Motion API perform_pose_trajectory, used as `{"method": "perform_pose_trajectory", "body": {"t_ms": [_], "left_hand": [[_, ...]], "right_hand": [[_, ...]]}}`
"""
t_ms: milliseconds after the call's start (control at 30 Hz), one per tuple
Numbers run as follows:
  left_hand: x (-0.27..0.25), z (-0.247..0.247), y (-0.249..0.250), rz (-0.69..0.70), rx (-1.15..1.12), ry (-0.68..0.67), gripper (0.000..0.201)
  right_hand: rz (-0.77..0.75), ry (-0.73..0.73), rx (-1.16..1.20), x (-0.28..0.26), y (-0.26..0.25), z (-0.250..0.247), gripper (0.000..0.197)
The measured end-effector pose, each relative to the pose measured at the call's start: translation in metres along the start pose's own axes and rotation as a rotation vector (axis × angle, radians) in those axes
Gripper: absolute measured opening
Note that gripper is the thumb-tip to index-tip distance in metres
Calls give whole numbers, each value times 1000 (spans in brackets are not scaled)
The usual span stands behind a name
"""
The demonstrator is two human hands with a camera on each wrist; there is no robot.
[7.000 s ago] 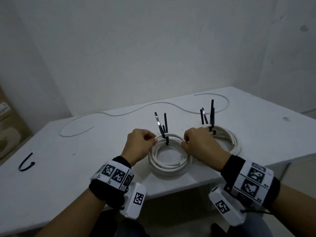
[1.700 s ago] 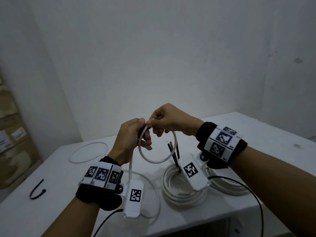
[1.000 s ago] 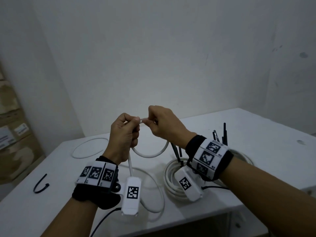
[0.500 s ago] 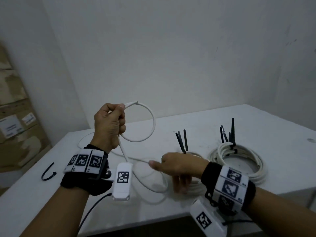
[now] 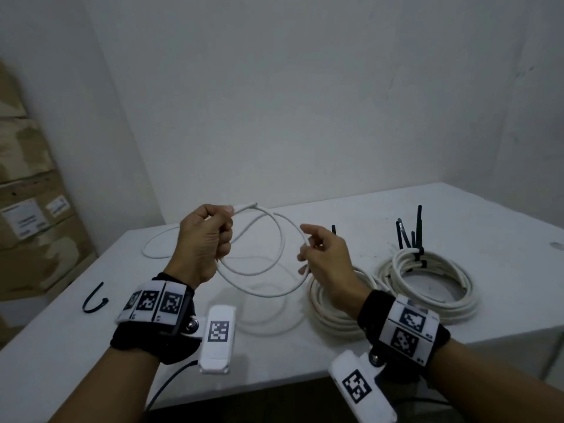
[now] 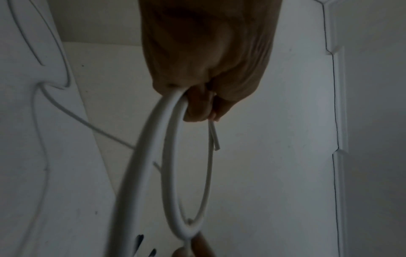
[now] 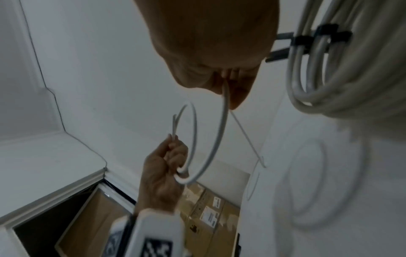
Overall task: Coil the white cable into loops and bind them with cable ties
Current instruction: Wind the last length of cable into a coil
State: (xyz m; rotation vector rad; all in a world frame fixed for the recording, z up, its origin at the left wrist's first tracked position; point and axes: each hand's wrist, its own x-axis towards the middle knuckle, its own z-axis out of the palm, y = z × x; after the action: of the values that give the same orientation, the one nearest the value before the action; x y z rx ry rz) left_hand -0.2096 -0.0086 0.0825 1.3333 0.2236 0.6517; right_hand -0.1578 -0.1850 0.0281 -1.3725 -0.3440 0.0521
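The left hand [image 5: 205,239] has its fingers [image 5: 224,232] curled round a round loop of smooth white cable [image 5: 279,239], held above the matte white table [image 5: 76,340]. The right hand [image 5: 325,257] pinches the next turn. Right of them lie two tied coils [image 5: 427,285].

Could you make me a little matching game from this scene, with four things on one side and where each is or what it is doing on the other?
Things:
1. left hand
2. right hand
3. loose curved black cable tie
4. two bound coils of white cable

States:
A. lies alone at the table's left
B. grips the thin white cable's end and first loop
C. lie at the table's right
D. pinches the cable to form the next loop

Pairs: 1-B, 2-D, 3-A, 4-C
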Motion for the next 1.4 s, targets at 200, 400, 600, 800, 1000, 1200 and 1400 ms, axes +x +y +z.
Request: {"method": "perform_pose_trajectory", "body": {"t_ms": [200,400,600,800,1000,1200,1400], "left_hand": [[-8,17,-13,-45,47,-155,24],[-9,42,-15,-1,112,-246,24],[-13,62,-19,137,230,-283,17],[-15,73,-19,178,300,-343,19],[-17,78,-21,212,348,-340,17],[-18,81,-28,569,732,-237,24],[2,72,-20,997,1189,-247,44]], "right_hand": [[-73,-180,122,15,-22,-16,25],[-57,-285,330,23,-23,-25,20],[-99,-273,271,27,-31,-30,19],[-238,-170,23,33,-32,-37,22],[-358,-51,-137,30,-33,-36,18],[-520,-11,-326,41,-38,-38,10],[-647,-71,-445,47,-52,-43,11]]}}
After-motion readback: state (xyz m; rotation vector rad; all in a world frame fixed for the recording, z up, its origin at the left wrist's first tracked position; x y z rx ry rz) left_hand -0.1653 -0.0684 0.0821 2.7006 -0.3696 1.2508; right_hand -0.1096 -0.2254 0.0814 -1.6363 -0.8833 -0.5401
